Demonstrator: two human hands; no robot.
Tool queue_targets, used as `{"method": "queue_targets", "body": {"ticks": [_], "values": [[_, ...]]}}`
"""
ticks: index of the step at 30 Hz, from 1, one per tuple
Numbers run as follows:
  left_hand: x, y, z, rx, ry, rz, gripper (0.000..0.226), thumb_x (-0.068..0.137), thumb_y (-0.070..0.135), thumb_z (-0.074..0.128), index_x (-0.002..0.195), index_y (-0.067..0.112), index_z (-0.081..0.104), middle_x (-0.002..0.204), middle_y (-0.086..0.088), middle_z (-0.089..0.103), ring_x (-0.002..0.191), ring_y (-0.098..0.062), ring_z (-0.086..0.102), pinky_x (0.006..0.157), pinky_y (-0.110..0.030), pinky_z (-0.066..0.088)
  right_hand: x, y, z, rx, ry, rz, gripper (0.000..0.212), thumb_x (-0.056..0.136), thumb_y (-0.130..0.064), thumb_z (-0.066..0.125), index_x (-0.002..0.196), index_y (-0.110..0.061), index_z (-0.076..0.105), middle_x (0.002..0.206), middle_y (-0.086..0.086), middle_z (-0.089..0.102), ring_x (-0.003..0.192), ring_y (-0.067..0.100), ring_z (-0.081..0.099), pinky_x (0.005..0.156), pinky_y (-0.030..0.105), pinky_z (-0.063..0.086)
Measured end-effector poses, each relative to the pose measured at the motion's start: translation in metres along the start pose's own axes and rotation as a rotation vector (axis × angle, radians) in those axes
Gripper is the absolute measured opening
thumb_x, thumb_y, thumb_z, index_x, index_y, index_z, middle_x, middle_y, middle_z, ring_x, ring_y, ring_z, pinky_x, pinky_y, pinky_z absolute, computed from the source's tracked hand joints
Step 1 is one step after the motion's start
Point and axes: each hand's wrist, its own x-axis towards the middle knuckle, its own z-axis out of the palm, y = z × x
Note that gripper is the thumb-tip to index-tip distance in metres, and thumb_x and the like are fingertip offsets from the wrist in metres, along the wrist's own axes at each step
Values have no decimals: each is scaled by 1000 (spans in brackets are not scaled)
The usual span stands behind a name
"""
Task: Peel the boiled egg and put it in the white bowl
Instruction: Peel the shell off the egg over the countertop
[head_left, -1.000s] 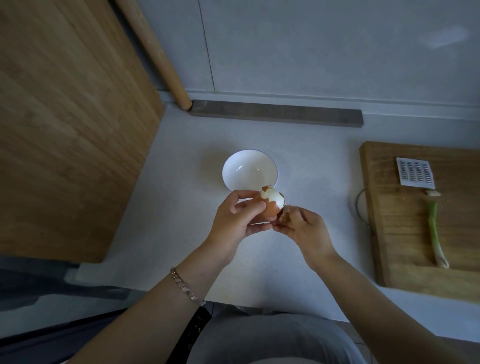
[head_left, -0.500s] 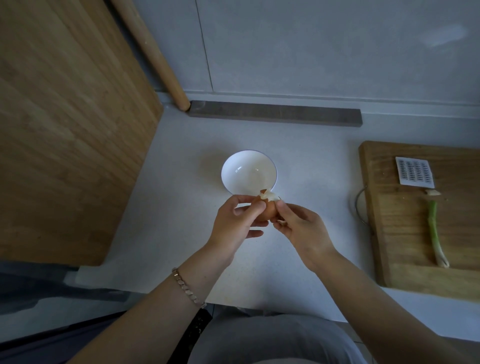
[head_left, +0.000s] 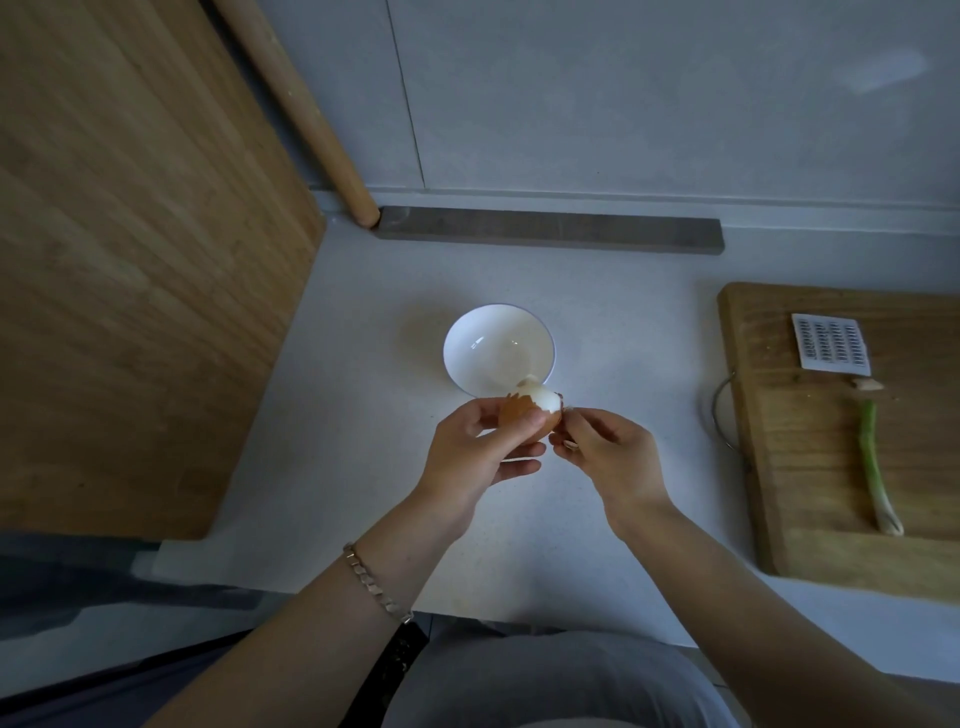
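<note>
A boiled egg (head_left: 531, 410) with brown shell sits in my left hand (head_left: 480, 449), just in front of the white bowl (head_left: 493, 345). Its top is bare white; the lower part still wears shell. My right hand (head_left: 605, 457) is beside the egg on the right, thumb and forefinger pinched on a small shell fragment at the egg's edge. The bowl stands on the white counter and holds nothing.
A wooden cutting board (head_left: 810, 467) lies at the right with a green onion (head_left: 875, 467) and a small white grater (head_left: 830, 351) on it. A large wooden board (head_left: 130, 260) leans at the left, with a rolling pin (head_left: 306, 119) against the wall.
The right hand's fingers went over the egg's top and have now drawn back to its right side. More white shows at the egg's top than half a second ago.
</note>
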Motion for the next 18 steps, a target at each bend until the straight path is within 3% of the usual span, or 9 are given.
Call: {"method": "queue_targets", "body": {"ticks": [4,6,9,12,14,16,18], "values": [[1,0,-3,7,-9,-6,34,70,26,76,100,16,63,104,-13,70,71,-18,73,59,-24,56,-1,-1,0,-18,-47,-1,27,86,-2,50,79,-15,72,65,-6,71,60,5,68,57,10,54],[2,-1,-3,28,1,-6,35,71,23,76,102,16,61,105,-14,69,72,-19,73,59,-25,57,-2,-2,0,6,-118,16,34,85,-1,46,78,-20,73,71,-3,73,72,10,69,69,19,57],[2,-1,-1,13,31,-3,34,73,19,76,101,14,58,108,-16,68,73,-22,74,60,-26,58,-2,-4,1,111,-198,82,23,89,-11,49,91,-6,71,85,10,71,86,22,67,87,33,54],[1,-1,2,-18,47,31,28,73,16,75,94,14,57,107,-16,66,72,-22,74,60,-26,58,-2,-3,1,275,-260,206,31,87,-27,58,87,2,68,71,4,67,75,13,68,81,26,55],[0,-1,3,10,67,72,26,73,15,76,90,15,57,103,-11,66,69,-19,73,57,-24,57,-3,-3,1,309,-255,268,39,86,-31,59,93,7,66,76,7,64,77,12,68,76,20,55],[0,-1,5,112,99,118,27,71,17,77,89,16,57,99,-3,65,68,-13,72,55,-22,56,-4,-3,3,241,-203,263,39,87,-31,58,91,7,66,82,10,65,83,16,69,76,22,55],[0,-3,7,228,129,179,28,69,19,78,88,17,57,94,3,64,67,-7,70,54,-20,55,-6,-4,6,118,-122,226,31,89,-28,53,77,-4,69,80,9,69,80,16,70,73,23,56]]}}
